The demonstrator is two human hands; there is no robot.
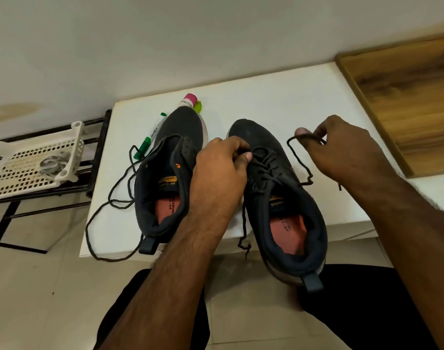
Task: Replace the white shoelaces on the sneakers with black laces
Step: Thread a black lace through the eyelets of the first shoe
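Two dark sneakers lie on a white table, toes pointing away from me. The right sneaker carries a black lace threaded through its eyelets, and its heel hangs over the table's near edge. My left hand pinches the lace at the eyelets. My right hand holds one free end of that lace, pulled out in a loop to the right. The left sneaker has no lace in its eyelets. A loose black lace lies beside it and trails over the table's edge.
A green marker lies left of the left sneaker. A pink-capped bottle and a small green object sit behind its toe. A white perforated basket holding pale laces rests on a black rack at the left. A wooden board sits at the right.
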